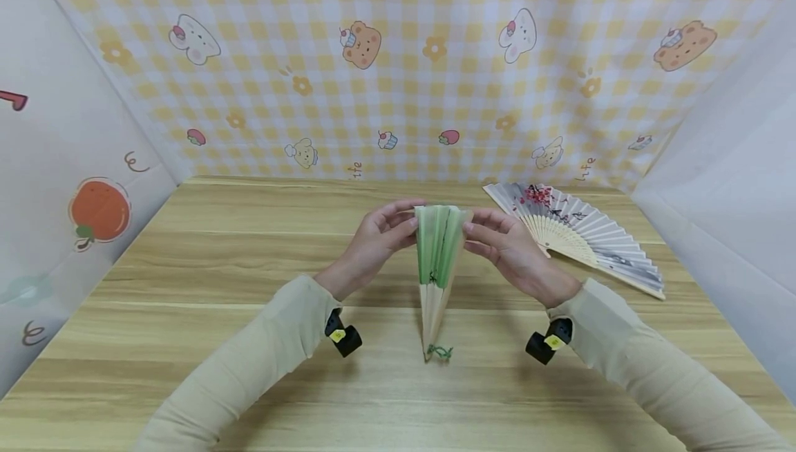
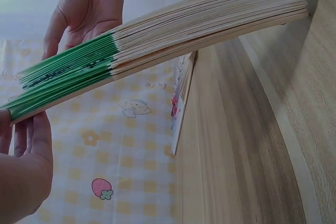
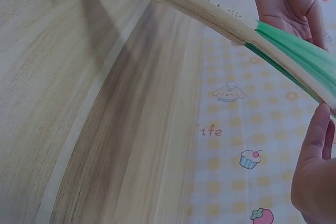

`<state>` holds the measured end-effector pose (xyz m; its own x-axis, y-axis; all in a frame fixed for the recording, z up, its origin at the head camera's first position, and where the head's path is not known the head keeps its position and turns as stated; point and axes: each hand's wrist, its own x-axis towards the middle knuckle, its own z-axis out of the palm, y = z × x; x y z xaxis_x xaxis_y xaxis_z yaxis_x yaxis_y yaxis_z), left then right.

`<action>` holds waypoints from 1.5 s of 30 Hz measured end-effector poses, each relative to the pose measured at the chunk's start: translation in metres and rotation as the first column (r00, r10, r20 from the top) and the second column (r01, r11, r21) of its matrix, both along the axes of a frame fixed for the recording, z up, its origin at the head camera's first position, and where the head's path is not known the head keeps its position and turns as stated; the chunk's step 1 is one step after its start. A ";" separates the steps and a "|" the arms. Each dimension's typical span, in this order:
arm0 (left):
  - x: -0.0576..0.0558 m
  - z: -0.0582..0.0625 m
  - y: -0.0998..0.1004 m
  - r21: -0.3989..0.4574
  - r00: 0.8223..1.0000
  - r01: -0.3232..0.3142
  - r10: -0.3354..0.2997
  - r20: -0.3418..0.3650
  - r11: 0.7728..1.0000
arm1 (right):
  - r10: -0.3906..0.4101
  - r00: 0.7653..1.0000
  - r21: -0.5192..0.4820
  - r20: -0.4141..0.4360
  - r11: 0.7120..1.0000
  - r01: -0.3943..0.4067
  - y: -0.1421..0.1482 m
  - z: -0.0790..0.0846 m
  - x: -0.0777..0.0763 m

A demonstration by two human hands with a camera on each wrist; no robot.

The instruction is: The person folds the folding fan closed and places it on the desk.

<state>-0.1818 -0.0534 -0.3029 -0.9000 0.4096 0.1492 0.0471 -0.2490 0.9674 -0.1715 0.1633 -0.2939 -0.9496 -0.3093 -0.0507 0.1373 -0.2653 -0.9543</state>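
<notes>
A green folding fan point(image 1: 437, 245), only slightly spread, stands between both hands with its bare pale wooden ribs point(image 2: 210, 24) narrowing toward the person. A green cord point(image 1: 443, 352) hangs at its pivot end, close to the tabletop. My left hand point(image 1: 382, 234) pinches the fan's left edge near the top between thumb and fingers. On the opposite edge, my right hand point(image 1: 506, 245) pinches the outer rib near the green leaf's upper end. In the left wrist view the pleats are stacked close together. Small pierced dots show on the outer rib in the right wrist view.
An open grey-white folding fan point(image 1: 578, 234) with red blossoms lies at the back right of the wooden table point(image 1: 249, 231), just beyond the right hand. A yellow checked cloth point(image 1: 404, 92) hangs behind, with white cloth at both sides. Each wrist wears a small black camera point(image 1: 345, 334).
</notes>
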 end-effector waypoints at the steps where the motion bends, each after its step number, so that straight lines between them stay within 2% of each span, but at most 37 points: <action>1: 0.000 0.000 0.000 0.000 1.000 0.008 -0.008 -0.003 1.000 | 0.005 1.000 0.004 0.000 1.000 -0.005 0.000 0.000 0.000; 14: 0.000 -0.001 -0.001 -0.030 0.997 0.069 -0.070 -0.024 0.997 | 0.044 0.999 0.017 -0.013 0.999 -0.044 0.000 -0.002 0.001; 28: 0.001 0.000 0.003 -0.033 0.996 0.085 -0.086 -0.033 0.996 | 0.080 0.997 -0.011 -0.010 0.997 -0.080 -0.001 -0.001 0.003; 35: 0.003 0.001 0.005 -0.053 0.997 0.067 -0.068 -0.021 0.996 | 0.078 0.997 -0.013 -0.010 0.997 -0.079 -0.002 0.000 0.004; 45: 0.002 -0.001 0.007 -0.036 0.999 0.032 -0.033 -0.027 0.999 | 0.054 0.998 -0.011 -0.027 0.998 -0.054 -0.006 -0.001 0.005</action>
<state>-0.1799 -0.0468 -0.3040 -0.8820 0.4438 0.1585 0.0663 -0.2162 0.9741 -0.1663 0.1578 -0.2952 -0.9324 -0.3608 -0.0216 0.1262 -0.2690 -0.9548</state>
